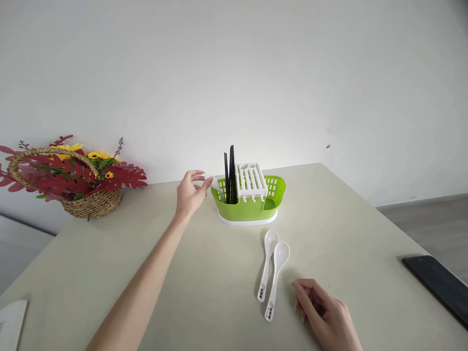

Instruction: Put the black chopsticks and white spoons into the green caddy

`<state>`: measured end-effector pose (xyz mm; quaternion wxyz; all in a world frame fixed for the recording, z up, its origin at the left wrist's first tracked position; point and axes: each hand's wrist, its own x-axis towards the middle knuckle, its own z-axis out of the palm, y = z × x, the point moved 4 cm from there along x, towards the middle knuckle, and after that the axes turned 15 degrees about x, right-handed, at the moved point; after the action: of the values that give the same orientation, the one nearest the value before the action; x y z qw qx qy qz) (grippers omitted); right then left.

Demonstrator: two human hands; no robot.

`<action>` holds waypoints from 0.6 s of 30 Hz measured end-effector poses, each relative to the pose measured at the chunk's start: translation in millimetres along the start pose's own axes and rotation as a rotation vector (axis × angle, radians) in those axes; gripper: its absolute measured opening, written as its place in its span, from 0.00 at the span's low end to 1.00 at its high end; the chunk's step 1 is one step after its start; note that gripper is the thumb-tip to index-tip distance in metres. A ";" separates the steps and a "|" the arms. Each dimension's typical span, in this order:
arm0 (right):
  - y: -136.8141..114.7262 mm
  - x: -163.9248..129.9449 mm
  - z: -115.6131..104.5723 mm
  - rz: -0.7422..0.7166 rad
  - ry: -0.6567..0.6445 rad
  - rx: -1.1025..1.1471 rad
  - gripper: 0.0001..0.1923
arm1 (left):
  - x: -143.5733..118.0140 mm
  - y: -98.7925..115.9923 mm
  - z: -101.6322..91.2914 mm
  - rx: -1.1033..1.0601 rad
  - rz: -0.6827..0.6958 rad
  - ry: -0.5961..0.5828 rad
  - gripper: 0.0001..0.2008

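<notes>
Beige table [204,273], left hand [190,192] pinching half-hidden white spoon [215,184] at green rack [248,207]; right hand [325,317] loosely curled, empty

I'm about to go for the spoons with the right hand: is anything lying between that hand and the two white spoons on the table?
Nothing visible. The right hand rests on bare table just right of the two white spoons, whose handles point toward it. The green rack stands beyond the spoon bowls.

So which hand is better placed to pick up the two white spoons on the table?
Probably the right hand: it rests beside the spoons. The left hand is away at the green cutlery holder.
</notes>
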<state>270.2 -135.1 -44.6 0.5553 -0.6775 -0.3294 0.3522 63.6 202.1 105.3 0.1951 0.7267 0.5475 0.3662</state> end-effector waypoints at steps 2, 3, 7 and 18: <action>-0.6 -0.1 0.0 -0.007 0.010 0.004 0.24 | -0.4 0.3 -1.2 0.025 0.008 0.012 0.21; -1.0 -0.2 0.1 -0.011 0.013 0.003 0.24 | -0.9 0.9 -1.9 0.034 0.013 0.019 0.20; -1.9 -0.4 0.4 0.002 0.006 -0.011 0.24 | -7.2 9.2 -8.4 0.037 0.104 0.181 0.15; -1.5 0.2 0.3 -0.010 0.009 -0.002 0.24 | -104.3 66.3 21.7 0.094 0.914 -0.011 0.08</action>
<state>269.9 -134.5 -43.1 0.5579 -0.6780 -0.3305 0.3461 109.3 85.3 103.3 -0.0167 0.9036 0.1860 0.3855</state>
